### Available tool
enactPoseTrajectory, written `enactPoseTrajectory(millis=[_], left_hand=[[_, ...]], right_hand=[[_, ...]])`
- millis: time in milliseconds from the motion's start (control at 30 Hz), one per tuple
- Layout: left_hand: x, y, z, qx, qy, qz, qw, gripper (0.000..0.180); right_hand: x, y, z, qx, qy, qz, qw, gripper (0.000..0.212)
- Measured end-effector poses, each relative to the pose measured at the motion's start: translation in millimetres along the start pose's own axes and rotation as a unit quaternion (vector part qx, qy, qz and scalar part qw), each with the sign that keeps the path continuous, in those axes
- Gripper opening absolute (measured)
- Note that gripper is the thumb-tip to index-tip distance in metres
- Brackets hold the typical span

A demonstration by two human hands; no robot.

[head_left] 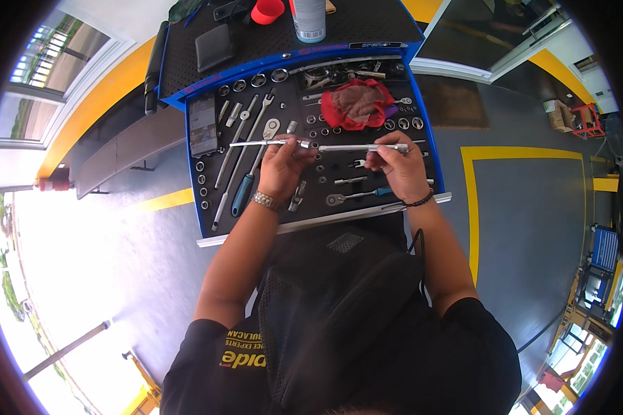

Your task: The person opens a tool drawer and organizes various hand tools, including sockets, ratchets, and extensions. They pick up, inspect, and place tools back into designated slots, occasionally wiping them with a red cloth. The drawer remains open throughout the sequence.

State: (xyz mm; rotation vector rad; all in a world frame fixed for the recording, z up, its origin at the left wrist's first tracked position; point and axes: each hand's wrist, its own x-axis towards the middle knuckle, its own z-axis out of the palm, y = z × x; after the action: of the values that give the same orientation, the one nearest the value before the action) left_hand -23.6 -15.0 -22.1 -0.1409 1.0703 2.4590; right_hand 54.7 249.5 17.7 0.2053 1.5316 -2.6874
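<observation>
My left hand point(281, 171) is closed on a slim chrome bar point(256, 142) that points left, with a socket-like end at its right. My right hand point(401, 170) pinches a chrome extension bar point(346, 147) near its thicker right end. Both bars lie roughly level over the open tool drawer point(325, 225), and their inner ends almost meet; I cannot tell whether they touch. Below and around my hands, the dark foam holds a blue-handled tool point(243, 195), a ratchet point(336, 200), a larger ratchet head point(272, 128) and several sockets point(201, 179).
A crumpled red and brown cloth point(357, 105) rests at the drawer's back right. At its left side lies a phone-like slab point(203, 124). The cabinet top carries a black wallet-like pouch point(214, 48), a red cup point(267, 10) and a spray can point(309, 19). A bench point(128, 142) stands left.
</observation>
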Motion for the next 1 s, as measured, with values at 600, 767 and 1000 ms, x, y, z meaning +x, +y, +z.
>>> enactPoseTrajectory(millis=[600,767,1000], left_hand=[[-1.9,-2.9,-1.9,0.084,0.035,0.057,0.994,0.014],[-1.6,-3.0,-5.5,0.107,0.025,0.057,0.992,0.016],[-4.2,-1.1,-3.9,0.17,0.043,0.068,0.982,0.017]], right_hand=[[2.5,34.3,6.4,-0.111,-0.041,-0.059,0.991,0.013],[2.4,34.9,4.6,-0.089,-0.06,-0.04,0.993,0.009],[2.6,37.9,8.0,-0.095,-0.067,-0.075,0.99,0.011]])
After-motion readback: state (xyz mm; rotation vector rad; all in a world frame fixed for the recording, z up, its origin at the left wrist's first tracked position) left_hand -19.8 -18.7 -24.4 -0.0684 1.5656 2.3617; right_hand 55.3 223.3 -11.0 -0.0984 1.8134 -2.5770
